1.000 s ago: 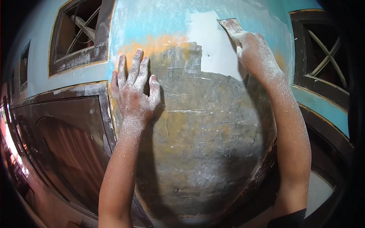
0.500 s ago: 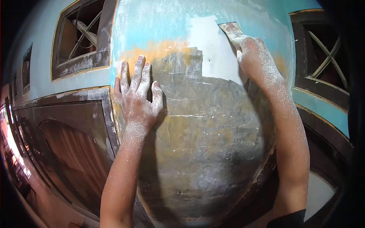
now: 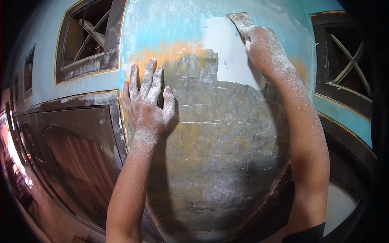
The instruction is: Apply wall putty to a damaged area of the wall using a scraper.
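Nearest, two dust-whitened forearms are seen rising from the lower edge, both cut off there, the right one ending in a dark sleeve. Against the wall panel (image 3: 219,162) the left hand (image 3: 150,107) is laid flat, its fingers spread and released, nothing being held; its thumb is mostly hidden behind the palm's edge. Up and to the right of that hand, near the panel's top, the right hand (image 3: 263,48) is clenched around a putty knife (image 3: 240,19), whose handle is wholly concealed in the fist, so that only the flat, smeared blade is shown, pressed to the surface. Just below and left of the blade a smooth white putty patch (image 3: 231,56) is spread, roughly rectangular. The panel itself is scraped to grey, streaked with scratches, with an orange band (image 3: 170,52) above the left hand and powdery turquoise paint beyond it. Left of the panel a dark wooden door (image 3: 77,154) with a raised, arched moulding is bent by the lens, its lower part lost in shadow. Farther off, two framed openings are counted: a left window (image 3: 87,38) and a right window (image 3: 348,69), each crossed by thin bars, their interiors too dark to be made out.
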The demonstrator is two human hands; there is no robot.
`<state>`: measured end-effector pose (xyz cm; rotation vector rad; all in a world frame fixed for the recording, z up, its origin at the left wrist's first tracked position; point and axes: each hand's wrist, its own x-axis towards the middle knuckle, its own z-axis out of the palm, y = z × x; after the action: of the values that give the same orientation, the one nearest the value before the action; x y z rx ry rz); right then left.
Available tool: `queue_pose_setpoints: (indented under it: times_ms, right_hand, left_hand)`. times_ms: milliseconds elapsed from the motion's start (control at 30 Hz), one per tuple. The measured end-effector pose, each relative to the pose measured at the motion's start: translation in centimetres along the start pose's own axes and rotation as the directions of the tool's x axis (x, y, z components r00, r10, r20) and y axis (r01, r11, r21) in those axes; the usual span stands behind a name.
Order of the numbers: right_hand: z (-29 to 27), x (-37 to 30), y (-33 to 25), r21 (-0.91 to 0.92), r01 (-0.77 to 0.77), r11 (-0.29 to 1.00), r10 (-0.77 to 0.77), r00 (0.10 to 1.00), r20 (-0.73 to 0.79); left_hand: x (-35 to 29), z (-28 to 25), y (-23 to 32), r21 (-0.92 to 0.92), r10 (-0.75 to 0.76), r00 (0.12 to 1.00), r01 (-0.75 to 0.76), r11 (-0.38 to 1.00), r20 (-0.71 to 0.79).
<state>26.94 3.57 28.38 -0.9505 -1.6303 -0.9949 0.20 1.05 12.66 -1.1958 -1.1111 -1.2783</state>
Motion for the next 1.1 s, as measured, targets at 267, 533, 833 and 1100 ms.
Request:
queue_pose_setpoints:
  times_ms: [267, 533, 833, 1100]
  right_hand:
    - [-0.1, -3.5, 1.9, 0.026, 0.098, 0.995, -0.1, 0.992, 0.077]
    - [-0.6, -2.6, 0.4, -0.049, 0.089, 0.995, -0.082, 0.989, 0.123]
    - [-0.2, -1.6, -0.8, -0.005, 0.021, 1.0, -0.02, 0.991, 0.134]
    - [-0.1, -0.8, -1.0, 0.066, 0.022, 0.998, -0.027, 0.997, 0.072]
  left_hand:
    - [-0.5, 0.3, -0.7, 0.017, 0.004, 0.999, -0.003, 1.0, -0.037]
    - [-0.3, -0.1, -0.6, -0.009, -0.012, 1.0, 0.012, 1.0, -0.014]
    - [-0.6, 0.2, -0.7, -0.002, -0.013, 0.999, 0.013, 1.0, -0.04]
    - [-0.7, 0.2, -0.5, 0.006, -0.014, 1.0, 0.014, 1.0, -0.015]
